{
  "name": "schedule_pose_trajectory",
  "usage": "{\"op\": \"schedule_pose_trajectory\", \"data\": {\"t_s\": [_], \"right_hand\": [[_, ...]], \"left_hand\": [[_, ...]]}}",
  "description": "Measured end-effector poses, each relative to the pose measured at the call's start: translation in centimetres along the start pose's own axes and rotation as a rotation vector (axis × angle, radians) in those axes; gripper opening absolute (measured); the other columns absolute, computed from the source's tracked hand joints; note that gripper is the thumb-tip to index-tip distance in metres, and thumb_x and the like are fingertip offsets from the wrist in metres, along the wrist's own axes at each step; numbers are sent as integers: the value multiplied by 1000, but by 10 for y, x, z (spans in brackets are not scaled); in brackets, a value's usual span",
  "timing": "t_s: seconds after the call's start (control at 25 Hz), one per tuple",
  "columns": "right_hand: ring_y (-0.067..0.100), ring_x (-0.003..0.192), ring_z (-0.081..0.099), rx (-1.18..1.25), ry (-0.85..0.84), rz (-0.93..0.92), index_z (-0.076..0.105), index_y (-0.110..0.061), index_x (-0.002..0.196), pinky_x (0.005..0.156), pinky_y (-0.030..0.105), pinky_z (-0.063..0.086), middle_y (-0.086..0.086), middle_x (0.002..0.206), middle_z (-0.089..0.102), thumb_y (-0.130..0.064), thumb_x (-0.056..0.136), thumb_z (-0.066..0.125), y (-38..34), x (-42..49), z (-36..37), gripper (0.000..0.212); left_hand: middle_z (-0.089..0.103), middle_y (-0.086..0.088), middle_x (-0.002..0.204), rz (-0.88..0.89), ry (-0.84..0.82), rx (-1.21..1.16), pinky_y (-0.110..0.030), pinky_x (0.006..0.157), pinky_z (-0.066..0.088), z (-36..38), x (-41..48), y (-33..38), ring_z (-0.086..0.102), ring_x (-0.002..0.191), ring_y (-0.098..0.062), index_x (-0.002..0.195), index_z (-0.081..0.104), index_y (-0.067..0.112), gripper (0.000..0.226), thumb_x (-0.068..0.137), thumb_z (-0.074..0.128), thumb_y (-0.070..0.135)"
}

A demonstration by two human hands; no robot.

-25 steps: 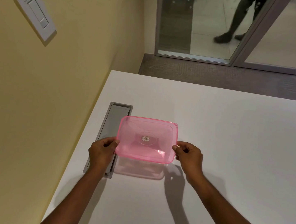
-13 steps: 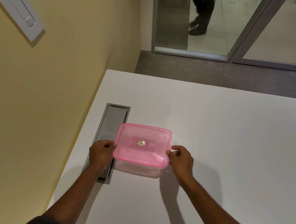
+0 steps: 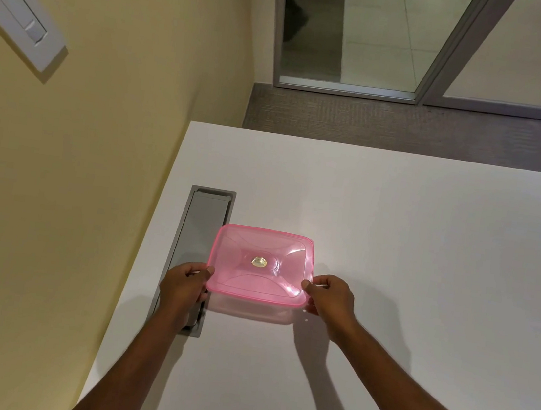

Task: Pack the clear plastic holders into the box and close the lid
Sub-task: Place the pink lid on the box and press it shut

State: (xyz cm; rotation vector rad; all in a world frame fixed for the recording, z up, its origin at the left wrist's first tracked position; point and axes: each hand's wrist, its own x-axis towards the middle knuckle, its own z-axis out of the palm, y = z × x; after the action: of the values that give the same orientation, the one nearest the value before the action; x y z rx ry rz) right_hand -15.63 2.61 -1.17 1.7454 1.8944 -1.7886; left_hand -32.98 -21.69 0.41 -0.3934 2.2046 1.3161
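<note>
Both hands gripping pink lid [image 3: 260,265] at near corners: left hand [image 3: 183,288], right hand [image 3: 330,298]. White table [image 3: 410,257] beneath. Grey cable tray [image 3: 202,227] left of box. Lid atop clear box [image 3: 250,308], resting on table. Holders not discernible.

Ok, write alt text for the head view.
Two bare hands, left hand and right hand, grip the near corners of a pink lid on a clear box on a white table. A grey floor hatch-style panel sits left of it.
</note>
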Motion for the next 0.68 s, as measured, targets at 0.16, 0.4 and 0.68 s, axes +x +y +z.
{"op": "schedule_pose_trajectory", "data": {"t_s": [0.16, 0.4, 0.68], "right_hand": [[28, 72, 73, 36, -45, 25, 74, -1, 85, 72, 44, 70, 25, 94, 78, -17, 92, 83, 2, 2, -3, 19], [42, 88, 79, 30, -11, 12, 75, 0, 84, 71, 43, 70, 22, 91, 79, -15, 92, 82, 0, 0, 1, 19], [39, 86, 80, 105, -42, 136, 69, 4, 87, 71, 43, 70, 22, 93, 76, -30, 88, 88, 10, -13, 8, 39]], "left_hand": [[79, -13, 107, -25, -23, -82, -43, 84, 68, -1, 0, -2, 78, 96, -35, 115, 79, 9, 20, 95, 80, 11], [79, -15, 111, 67, -14, -40, -46, 89, 67, 1, -2, -5, 77, 100, -35, 120, 77, 6, 24, 96, 78, 6], [79, -15, 109, 13, 4, -106, -39, 88, 64, 3, -1, -9, 76, 96, -33, 121, 78, 4, 26, 95, 79, 7]]}}
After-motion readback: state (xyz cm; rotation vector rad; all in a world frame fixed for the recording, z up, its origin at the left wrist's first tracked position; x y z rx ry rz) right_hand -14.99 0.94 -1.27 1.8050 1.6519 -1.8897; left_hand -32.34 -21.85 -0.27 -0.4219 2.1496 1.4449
